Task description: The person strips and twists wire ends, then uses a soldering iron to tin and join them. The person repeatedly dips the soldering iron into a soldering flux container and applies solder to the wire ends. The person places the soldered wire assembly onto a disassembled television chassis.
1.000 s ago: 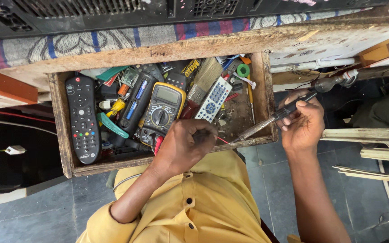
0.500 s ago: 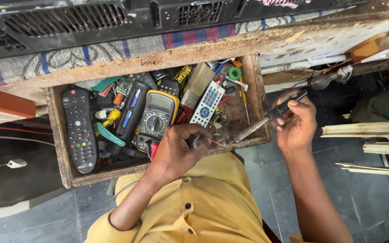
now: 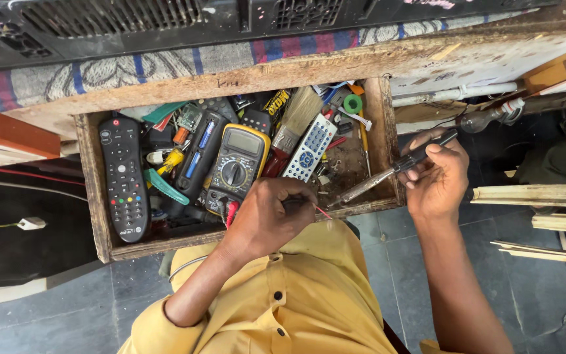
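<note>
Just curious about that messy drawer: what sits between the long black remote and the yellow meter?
In the head view, between the black remote and yellow multimeter lie a green-handled tool and a black tester with blue cells.

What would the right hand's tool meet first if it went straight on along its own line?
From the right hand, the soldering iron points down-left; its tip probably meets the drawer's front wall or the left hand first. Depth is unclear.

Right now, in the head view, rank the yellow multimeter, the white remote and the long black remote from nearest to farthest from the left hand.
From the left hand, over the drawer's front edge:
1. Yellow multimeter: just above and left of the hand, mid-drawer.
2. White remote: up and to the right, lying aslant.
3. Long black remote: at the drawer's far left wall, plainly farthest.
The first two are fairly close; the multimeter looks nearer.
</note>
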